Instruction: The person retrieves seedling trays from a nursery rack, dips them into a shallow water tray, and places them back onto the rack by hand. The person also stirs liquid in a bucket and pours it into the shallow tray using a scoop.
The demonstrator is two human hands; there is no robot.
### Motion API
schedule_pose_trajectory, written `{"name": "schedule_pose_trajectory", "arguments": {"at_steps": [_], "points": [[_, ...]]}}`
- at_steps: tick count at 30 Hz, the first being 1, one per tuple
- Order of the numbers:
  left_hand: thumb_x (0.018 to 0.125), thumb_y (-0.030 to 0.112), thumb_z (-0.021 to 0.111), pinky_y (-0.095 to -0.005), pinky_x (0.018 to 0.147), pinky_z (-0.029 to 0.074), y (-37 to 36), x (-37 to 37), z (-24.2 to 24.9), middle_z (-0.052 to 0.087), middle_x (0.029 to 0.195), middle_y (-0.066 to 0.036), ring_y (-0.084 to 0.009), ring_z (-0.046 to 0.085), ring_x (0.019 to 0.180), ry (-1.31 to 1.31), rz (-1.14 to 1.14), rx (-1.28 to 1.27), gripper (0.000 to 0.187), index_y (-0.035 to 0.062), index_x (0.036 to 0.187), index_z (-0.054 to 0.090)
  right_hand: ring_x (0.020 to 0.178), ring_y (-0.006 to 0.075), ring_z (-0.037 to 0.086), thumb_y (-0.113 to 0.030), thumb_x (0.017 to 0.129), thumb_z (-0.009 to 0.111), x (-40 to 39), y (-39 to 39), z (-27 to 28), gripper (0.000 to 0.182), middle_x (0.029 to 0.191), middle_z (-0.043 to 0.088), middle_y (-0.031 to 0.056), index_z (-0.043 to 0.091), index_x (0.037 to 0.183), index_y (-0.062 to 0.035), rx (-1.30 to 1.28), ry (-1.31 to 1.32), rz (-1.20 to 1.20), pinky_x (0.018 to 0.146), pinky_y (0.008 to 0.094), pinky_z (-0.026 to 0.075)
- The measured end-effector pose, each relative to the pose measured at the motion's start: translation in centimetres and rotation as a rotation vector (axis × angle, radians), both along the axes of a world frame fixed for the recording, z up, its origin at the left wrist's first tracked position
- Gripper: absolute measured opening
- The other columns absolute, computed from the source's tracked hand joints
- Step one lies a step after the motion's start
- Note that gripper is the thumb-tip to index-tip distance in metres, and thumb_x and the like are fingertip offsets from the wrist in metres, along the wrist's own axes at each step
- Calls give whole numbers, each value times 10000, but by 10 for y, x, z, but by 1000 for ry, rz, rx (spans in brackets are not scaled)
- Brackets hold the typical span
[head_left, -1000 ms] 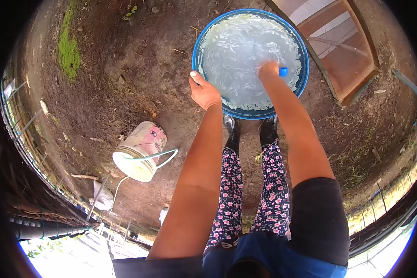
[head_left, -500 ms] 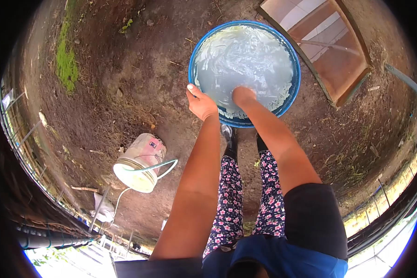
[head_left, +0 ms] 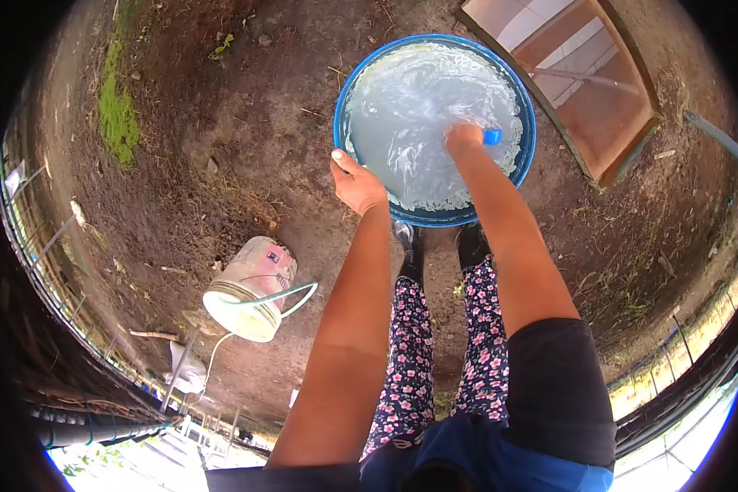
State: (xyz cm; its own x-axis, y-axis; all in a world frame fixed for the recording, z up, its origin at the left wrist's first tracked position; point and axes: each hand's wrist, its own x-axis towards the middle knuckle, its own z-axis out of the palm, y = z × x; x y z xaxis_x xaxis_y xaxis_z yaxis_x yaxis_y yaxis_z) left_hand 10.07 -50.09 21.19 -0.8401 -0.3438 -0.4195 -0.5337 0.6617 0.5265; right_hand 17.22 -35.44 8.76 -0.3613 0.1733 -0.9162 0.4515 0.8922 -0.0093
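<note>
Your right grip (head_left: 464,136) clasps the blue tool (head_left: 493,137); left grip (head_left: 360,186), closure hidden. Full tub (head_left: 435,218) likely heavy, slippery; hold its rim (head_left: 435,38).

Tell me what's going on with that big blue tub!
A person is standing at a blue tub full of cloudy, whitish liquid. The left hand is at the rim. The right hand is down at the liquid, holding a blue object that's mostly hidden, so I can't tell what it is. Pale streaks swirl across the surface. A grubby bucket is on the ground to the left.
</note>
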Motion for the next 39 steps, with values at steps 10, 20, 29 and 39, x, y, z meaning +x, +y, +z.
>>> {"name": "schedule_pose_trajectory", "arguments": {"at_steps": [10,20,29,39], "points": [[813,599,210,-432,851,377,0,0,5,495,1098,-223,-373,471,1005,-56,38,41,732,2,1174,432,777,229,583,-272,788,487,38,-28,-2,280,944,592,89,577,974,-84,-53,118,-155,632,381,470],[835,559,243,-368,872,360,-15,0,-5,471,1151,-184,-318,458,1047,-88,-6,269,672,13,1187,412,427,147,449,-443,830,440,26,3,90,427,569,482,56,519,722,-37,-685,-20,-1229,380,282,371],[766,655,299,-463,978,130,-86,2,-2,292,1326,-107,-246,259,1220,-392,9,517,767,116,1309,241,382,112,410,-446,838,431,80,26,179,394,567,470,35,502,812,-59,-756,238,-1437,328,244,318],[745,588,459,-448,853,254,-89,18,50,366,1263,-54,-205,344,1106,-532,-164,441,708,179,1291,269,394,92,417,-438,843,426,150,36,247,375,554,475,30,491,793,-72,-991,474,-1669,348,213,339]]}}
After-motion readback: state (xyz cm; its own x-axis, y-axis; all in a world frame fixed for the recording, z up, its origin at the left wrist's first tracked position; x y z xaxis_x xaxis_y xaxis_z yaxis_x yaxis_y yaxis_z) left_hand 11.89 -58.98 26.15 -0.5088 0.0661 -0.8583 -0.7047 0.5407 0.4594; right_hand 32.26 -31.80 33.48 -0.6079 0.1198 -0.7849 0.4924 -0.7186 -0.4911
